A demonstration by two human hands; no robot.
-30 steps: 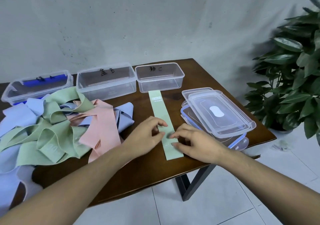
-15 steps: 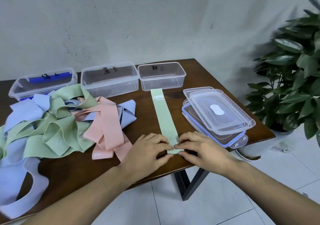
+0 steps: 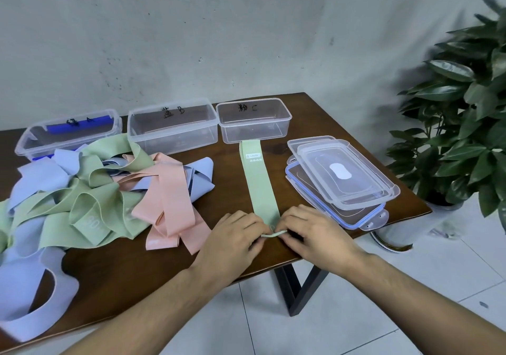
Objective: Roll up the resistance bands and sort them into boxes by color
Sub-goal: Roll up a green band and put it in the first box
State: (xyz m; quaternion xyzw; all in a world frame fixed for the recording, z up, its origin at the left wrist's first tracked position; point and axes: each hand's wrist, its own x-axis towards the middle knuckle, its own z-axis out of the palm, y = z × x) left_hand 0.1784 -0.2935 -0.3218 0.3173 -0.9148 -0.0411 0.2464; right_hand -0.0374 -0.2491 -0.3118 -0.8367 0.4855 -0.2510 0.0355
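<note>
Green band (image 3: 260, 179) flat on counter (image 3: 315, 114), near end folded over; left hand (image 3: 232, 239) and right hand (image 3: 315, 237) fingers pinch that fold.

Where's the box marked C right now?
Head view: box marked C sits at the table's far edge, right of box marked B, just beyond the flat green band.

My left hand (image 3: 232, 241) and right hand (image 3: 315, 235) sit side by side, knuckles up. Both sets of fingertips curl inward, pinching.
</note>
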